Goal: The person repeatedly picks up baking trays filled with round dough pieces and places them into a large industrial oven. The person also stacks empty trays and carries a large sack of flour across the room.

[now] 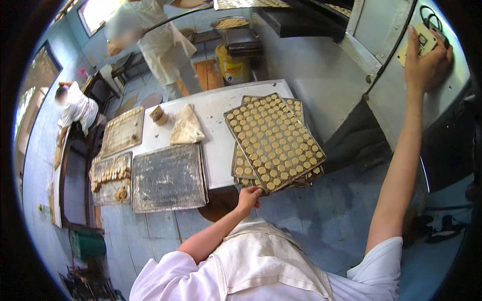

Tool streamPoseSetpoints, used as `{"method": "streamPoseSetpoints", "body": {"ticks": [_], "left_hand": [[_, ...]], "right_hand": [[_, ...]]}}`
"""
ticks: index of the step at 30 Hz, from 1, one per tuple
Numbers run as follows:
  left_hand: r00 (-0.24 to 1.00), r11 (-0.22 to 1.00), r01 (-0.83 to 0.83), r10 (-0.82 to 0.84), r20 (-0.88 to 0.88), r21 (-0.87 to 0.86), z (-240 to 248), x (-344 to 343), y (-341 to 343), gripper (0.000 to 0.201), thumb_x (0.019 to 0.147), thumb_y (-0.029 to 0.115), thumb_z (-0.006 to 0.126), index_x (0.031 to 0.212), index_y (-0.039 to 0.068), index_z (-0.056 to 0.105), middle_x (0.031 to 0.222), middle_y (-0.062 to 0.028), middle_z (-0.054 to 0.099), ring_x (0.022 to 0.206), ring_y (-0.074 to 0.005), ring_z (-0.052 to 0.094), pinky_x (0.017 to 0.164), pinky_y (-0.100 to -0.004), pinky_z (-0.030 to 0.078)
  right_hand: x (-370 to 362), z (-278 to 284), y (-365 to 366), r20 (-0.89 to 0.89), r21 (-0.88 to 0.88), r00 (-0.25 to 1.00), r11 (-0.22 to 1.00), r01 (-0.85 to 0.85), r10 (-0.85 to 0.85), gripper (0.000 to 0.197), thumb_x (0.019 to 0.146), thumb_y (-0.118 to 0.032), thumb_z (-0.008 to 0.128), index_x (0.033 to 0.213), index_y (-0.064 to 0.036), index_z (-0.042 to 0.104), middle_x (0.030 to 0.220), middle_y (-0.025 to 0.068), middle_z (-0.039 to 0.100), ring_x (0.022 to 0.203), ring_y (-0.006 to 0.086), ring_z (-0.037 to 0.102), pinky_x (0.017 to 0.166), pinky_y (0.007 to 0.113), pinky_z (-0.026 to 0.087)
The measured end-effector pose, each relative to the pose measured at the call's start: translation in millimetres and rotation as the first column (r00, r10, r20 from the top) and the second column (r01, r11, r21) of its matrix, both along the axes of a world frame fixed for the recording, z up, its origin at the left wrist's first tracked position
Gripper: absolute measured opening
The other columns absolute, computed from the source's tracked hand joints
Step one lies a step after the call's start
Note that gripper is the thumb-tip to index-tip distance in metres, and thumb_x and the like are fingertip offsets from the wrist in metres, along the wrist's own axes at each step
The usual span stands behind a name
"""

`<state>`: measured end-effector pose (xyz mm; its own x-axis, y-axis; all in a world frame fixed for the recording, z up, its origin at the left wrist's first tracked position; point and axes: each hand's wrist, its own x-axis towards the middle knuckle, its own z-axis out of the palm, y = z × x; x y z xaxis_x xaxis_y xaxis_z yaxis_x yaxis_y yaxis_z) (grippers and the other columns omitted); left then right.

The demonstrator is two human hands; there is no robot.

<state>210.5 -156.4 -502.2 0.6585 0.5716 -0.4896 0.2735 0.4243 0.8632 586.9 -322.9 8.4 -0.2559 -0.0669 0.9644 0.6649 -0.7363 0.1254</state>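
Nearest is the person's pale apron, and just beyond it the left hand has its fingers closed on the near corner of the top tray. This tray, carrying many rows of small pale rounds, lies slantwise over other trays at the right end of a white table. The right hand, on an outstretched arm, is half curled about a small yellowish box by the metal wall; whether it grips firmly, one cannot tell. To the left of the stack there is a dark tray, and behind it a crumpled cloth. Farther away, a co-worker in an apron stands near a yellow bucket, and another person is at the left wall.
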Motion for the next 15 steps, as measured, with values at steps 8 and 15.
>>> {"method": "streamPoseSetpoints", "body": {"ticks": [8, 15], "left_hand": [[0.981, 0.938, -0.172, 0.192, 0.038, -0.302, 34, 22, -16, 0.035, 0.098, 0.034, 0.07, 0.121, 0.008, 0.062, 0.099, -0.0078, 0.066, 0.078, -0.0193, 0.067, 0.065, -0.0352, 0.053], [0.662, 0.953, -0.112, 0.282, 0.694, -0.28, 128, 33, 58, 0.036, 0.101, 0.021, 0.064, 0.13, 0.005, 0.052, 0.126, -0.0121, 0.064, 0.112, -0.0286, 0.065, 0.093, -0.0429, 0.058]], "right_hand": [[21, 6, -1, 0.118, 0.008, 0.992, 0.999, 0.048, -0.048, 0.054, 0.082, -0.062, 0.078, 0.11, -0.0164, 0.075, 0.108, 0.0129, 0.072, 0.109, 0.0346, 0.064, 0.096, 0.05, 0.048], [-28, -11, 25, -0.097, 0.09, 0.979, 0.981, -0.174, 0.182, 0.058, 0.089, -0.037, 0.067, 0.131, -0.0031, 0.045, 0.144, 0.0337, 0.038, 0.135, 0.052, 0.039, 0.11, 0.064, 0.03]]}}
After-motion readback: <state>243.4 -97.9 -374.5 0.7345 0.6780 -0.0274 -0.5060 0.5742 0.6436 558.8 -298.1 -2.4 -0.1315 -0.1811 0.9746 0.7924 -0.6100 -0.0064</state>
